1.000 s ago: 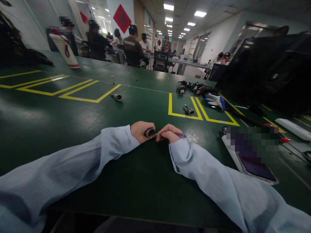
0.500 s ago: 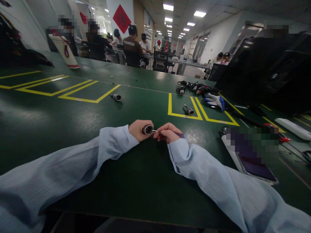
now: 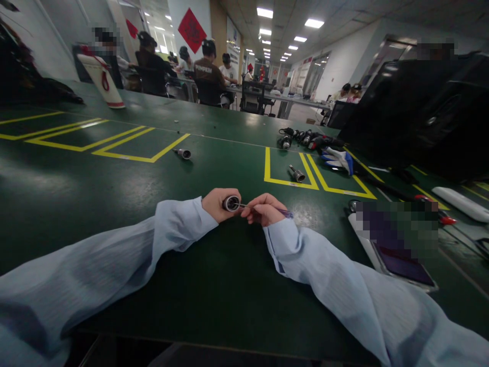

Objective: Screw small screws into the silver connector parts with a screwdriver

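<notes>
Connector (image 3: 230, 204) sits in your left hand (image 3: 217, 203), fingers wrapped around its body, while your right hand (image 3: 266, 209) pinches a thin screwdriver (image 3: 286, 213); its shaft spans the gap between your two grips and seems to reach into the open mouth, though exactly where the tip lands is too small to tell. You risk that tip skidding, most likely if you push at this slant, and it could then scratch the inside or jab the fingers just beside the rim. Because the body is round, it could also twist in your left grip if you press hard while holding lightly, then drop and roll on the table (image 3: 229, 290) below. What you see of it is a short metal end with a dull silver-grey rim and a dark hollow; your palm hides the rest. Beyond your left grip lies a second connector (image 3: 185, 153), beyond your right a third connector (image 3: 298, 174).
</notes>
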The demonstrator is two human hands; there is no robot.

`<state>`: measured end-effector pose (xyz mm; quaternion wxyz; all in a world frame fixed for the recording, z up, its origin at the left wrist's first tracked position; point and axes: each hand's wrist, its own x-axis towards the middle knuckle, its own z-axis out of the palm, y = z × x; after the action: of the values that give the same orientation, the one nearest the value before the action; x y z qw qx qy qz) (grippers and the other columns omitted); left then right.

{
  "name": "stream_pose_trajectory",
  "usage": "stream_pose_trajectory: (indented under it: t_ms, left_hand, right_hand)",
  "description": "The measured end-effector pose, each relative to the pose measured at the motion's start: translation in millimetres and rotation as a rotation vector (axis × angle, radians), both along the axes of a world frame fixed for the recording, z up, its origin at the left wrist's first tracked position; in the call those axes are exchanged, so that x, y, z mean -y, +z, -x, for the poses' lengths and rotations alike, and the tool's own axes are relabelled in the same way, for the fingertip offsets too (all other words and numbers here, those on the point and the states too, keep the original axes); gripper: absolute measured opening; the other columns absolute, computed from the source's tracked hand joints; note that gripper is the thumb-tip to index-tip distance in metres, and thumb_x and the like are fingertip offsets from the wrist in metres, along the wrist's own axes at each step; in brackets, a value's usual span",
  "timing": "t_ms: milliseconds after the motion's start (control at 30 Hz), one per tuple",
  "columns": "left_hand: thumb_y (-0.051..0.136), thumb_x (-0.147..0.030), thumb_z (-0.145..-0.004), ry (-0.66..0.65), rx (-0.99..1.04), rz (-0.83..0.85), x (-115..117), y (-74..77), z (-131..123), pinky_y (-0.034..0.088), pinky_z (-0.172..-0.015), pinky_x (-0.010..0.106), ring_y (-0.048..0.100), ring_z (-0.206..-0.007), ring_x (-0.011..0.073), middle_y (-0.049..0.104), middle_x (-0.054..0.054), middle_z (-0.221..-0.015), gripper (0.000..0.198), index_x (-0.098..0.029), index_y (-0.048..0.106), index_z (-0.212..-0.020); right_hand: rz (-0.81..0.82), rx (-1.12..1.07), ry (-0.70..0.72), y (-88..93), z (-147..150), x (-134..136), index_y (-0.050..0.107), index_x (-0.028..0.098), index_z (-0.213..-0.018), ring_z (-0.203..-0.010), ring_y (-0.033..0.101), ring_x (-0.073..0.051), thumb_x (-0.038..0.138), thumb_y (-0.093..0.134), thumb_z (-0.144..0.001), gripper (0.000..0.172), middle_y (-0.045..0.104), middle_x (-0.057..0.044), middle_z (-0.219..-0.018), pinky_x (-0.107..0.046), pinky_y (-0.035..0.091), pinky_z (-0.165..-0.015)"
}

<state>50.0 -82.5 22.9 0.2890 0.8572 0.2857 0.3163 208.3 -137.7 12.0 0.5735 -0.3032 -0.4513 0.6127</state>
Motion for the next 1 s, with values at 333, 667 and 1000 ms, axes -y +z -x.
stream_pose_trajectory:
  t_ms: [333,667,1000]
  left_hand:
    - [0.051,-0.034,-0.069,0.001,-0.295,-0.274,-7.2,-3.4,1.7,0.033,-0.050,0.022,0.048,-0.051,0.0100,0.053,-0.003,-0.055,0.018,-0.017,0.053,-0.065]
    - [0.054,-0.027,-0.066,-0.041,-0.036,-0.039,-2.5,-1.6,1.0,0.035,-0.048,0.019,0.044,-0.051,0.0078,0.049,-0.003,-0.057,0.014,-0.015,0.048,-0.064]
    - [0.054,-0.026,-0.066,-0.016,-0.063,-0.096,-2.7,-2.4,0.7,0.035,-0.047,0.019,0.046,-0.050,0.0079,0.050,-0.003,-0.055,0.013,-0.015,0.049,-0.063]
  right_hand:
    - [-0.146,0.452,-0.310,5.2,10.2,11.4,0.057,0.018,-0.060,-0.052,0.055,-0.010,0.014,0.048,-0.062,0.010,0.061,0.003,-0.053,-0.023,0.043,-0.053]
    - [0.071,-0.022,0.130,-0.5,-5.1,-2.8,0.057,0.015,-0.065,-0.049,0.058,-0.011,0.012,0.052,-0.059,0.008,0.068,-0.001,-0.058,-0.023,0.045,-0.053]
    - [-0.004,0.033,-0.018,-4.2,0.9,-0.7,0.057,0.016,-0.066,-0.048,0.056,-0.009,0.012,0.053,-0.064,0.007,0.067,0.001,-0.057,-0.022,0.046,-0.050]
